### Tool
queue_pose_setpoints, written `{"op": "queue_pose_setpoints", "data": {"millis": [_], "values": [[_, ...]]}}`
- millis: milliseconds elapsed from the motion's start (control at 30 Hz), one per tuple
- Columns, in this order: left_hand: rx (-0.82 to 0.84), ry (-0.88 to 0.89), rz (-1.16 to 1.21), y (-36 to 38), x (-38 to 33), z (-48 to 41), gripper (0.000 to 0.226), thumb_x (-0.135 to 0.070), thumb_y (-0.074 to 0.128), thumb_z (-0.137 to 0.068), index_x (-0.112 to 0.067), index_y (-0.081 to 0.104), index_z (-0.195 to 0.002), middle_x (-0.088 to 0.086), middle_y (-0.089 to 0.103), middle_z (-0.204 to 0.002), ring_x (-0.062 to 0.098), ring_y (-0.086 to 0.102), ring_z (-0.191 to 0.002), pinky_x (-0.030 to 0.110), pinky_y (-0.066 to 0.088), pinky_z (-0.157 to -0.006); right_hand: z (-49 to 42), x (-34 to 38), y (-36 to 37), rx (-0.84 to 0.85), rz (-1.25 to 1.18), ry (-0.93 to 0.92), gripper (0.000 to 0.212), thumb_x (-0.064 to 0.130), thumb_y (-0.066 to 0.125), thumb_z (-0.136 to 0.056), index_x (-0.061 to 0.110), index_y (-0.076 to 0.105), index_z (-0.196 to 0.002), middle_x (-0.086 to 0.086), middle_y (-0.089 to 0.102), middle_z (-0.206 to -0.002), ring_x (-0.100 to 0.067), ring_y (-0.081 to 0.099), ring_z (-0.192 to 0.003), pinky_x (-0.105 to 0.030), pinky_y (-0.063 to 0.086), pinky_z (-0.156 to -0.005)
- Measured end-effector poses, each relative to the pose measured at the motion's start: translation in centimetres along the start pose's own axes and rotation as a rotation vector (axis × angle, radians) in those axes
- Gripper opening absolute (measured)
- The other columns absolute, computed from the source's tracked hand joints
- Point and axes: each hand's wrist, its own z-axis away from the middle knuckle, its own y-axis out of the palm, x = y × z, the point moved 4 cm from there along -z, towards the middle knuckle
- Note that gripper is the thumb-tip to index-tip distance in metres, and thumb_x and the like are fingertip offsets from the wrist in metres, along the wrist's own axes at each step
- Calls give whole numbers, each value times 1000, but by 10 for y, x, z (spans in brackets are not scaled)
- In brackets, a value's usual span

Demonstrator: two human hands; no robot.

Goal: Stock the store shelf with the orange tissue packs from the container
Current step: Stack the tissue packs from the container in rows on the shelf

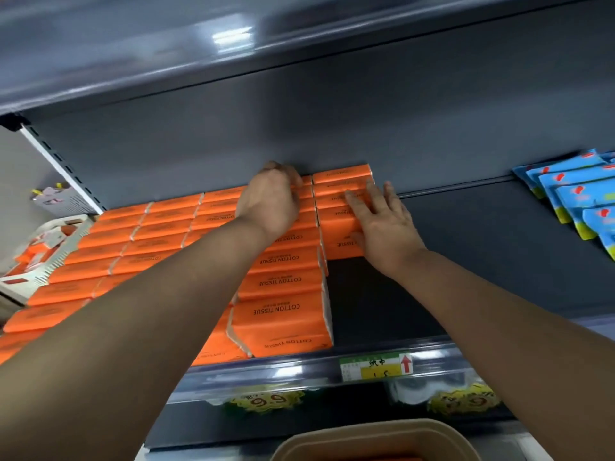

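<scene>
shelf (pixel 466 247) is showing smooth grey painted metal, faintly glossy | orange tissue packs (pixel 286 284) are shining in slick plastic film | far-right blue packs (pixel 579 194) are gleaming likewise | price rail (pixel 299 371) is glinting as clear plastic | near container (pixel 366 434) rim is looking matt

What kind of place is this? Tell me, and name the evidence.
Probably a shop aisle: a metal shelf with rows of identical orange tissue packs, a price tag on its front rail, and blue packets displayed alongside.
</scene>
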Motion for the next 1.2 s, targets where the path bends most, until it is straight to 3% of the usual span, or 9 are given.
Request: {"op": "queue_pose_setpoints", "data": {"millis": [133,433,567,733,867,933,1033,1200], "values": [[35,6,-25,-12,-9,13,29,-5,52,-90,-18,63,-113,8,53,-121,28,59,-103,31,47,-84,12,4,-15,-8,29,-11,70,30,45,-99,25,1,-152,-10,-7,-159,-30,-11,-146,-44,-2,-117],[43,120,-64,-56,-45,78,31,-17,59,-86,-14,61,-117,13,57,-121,32,57,-111,35,46,-94,89,10,-48,-57,77,-45,60,27,50,-96,15,22,-148,-10,27,-151,-28,18,-142,-43,19,-113],[58,222,9,-52,-58,139,27,-19,61,-84,-16,60,-111,8,64,-115,29,60,-108,38,48,-91,152,13,-44,-110,83,-89,54,24,55,-93,16,37,-143,-8,42,-140,-29,37,-128,-45,31,-101],[219,246,95,0,-50,238,28,-18,59,-88,-17,59,-115,2,65,-115,24,60,-105,37,50,-85,241,12,6,-147,64,-195,40,12,68,-79,13,61,-119,-10,61,-108,-34,58,-98,-45,48,-77],[457,152,79,59,-30,308,27,-19,56,-89,-19,57,-116,2,63,-116,22,59,-106,35,50,-84,291,0,71,169,104,-123,48,11,59,-83,21,51,-130,-4,53,-123,-27,47,-118,-43,41,-95],[567,81,49,88,-18,336,27,-19,54,-88,-19,58,-115,3,64,-115,24,59,-105,35,50,-85,308,-9,104,331,130,-66,41,16,52,-88,23,48,-128,-3,47,-130,-25,42,-124,-41,35,-101],[727,-12,35,130,1,372,26,-26,51,-91,-18,57,-115,6,65,-111,26,60,-105,36,49,-85,326,-16,147,512,131,-16,29,24,47,-92,25,49,-121,-3,49,-128,-25,45,-121,-39,36,-100],[933,-103,-17,187,27,402,30,-21,47,-93,-16,51,-122,9,63,-119,29,59,-111,38,48,-89,339,-25,209,697,51,27,32,29,41,-95,29,47,-127,1,48,-133,-24,47,-120,-37,39,-98]]}}
